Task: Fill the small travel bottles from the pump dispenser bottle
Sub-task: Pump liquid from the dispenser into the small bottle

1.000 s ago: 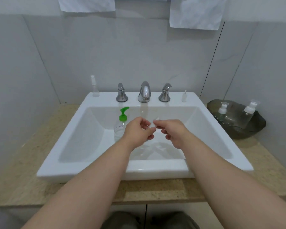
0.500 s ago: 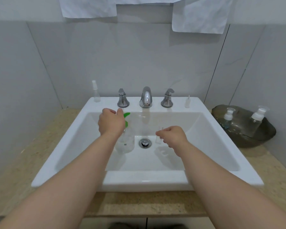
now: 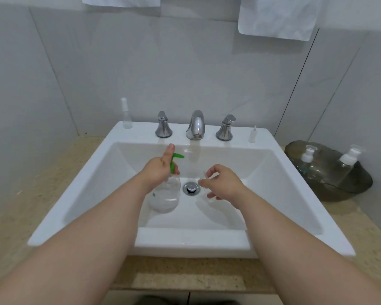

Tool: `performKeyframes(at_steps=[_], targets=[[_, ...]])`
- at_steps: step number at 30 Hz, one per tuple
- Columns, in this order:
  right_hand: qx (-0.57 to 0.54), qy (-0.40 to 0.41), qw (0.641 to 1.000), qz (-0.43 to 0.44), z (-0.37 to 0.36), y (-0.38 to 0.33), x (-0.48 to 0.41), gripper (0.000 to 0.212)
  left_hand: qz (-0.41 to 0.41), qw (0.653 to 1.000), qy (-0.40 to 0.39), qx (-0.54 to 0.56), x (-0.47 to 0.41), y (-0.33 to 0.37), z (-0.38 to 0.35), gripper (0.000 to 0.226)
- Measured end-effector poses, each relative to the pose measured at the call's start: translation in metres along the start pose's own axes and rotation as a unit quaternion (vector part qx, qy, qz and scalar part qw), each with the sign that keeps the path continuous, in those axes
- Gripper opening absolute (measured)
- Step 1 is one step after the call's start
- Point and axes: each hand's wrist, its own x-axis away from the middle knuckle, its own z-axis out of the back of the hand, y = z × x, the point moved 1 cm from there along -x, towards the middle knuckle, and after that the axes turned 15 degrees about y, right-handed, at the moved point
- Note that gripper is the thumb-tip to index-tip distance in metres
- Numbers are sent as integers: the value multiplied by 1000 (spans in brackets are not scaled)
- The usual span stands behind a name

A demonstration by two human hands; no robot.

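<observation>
Here, a clear rounded plastic pump bottle with a green head [image 3: 165, 195] is stood in the white ceramic sink [image 3: 273, 172], left of the chrome drain [image 3: 191, 188]. Its neck is gripped by the left hand [image 3: 157, 170], forefinger raised. A small transparent travel bottle [image 3: 205, 176] is pinched by the right hand [image 3: 222, 183] beside the drain, open basin around.

One view: head-worn wide-angle camera above the front rim of a white rectangular ceramic sink [image 3: 191, 243], looking forward and steeply down, facing the grey tiled wall [image 3: 185, 62]. Close range: bare forearms [image 3: 97, 238] enter from both bottom corners. Round chrome drain [image 3: 191, 188] sits just below frame centre, between left hand [image 3: 157, 172] gripping a clear green-pumped plastic dispenser bottle [image 3: 165, 197] and right hand [image 3: 223, 183] pinching a small clear travel bottle [image 3: 204, 177].
</observation>
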Motion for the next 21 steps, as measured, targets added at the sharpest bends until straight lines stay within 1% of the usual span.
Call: performKeyframes(at_steps=[2, 4, 7, 9, 16, 21], targets=[[28, -23, 999, 24, -1, -1, 2, 26, -33, 999, -2, -39, 1, 4, 1, 88], [34, -39, 998, 36, -2, -2, 4, 23, -72, 992, 1, -105, 2, 7, 2, 92], [27, -59, 997, 49, 0, -4, 6, 22, -120, 965, -6, -234, 7, 10, -1, 92], [22, -65, 996, 54, 0, -5, 7, 23, -134, 950, -13, -283, 9, 14, -4, 91], [-12, -47, 995, 82, 0, -5, 6, 22, -117, 954, -6, -274, 4, 12, -4, 86], [-28, -60, 994, 81, 0, -4, 5, 24, -105, 958, 5, -266, 5, 13, -6, 83]])
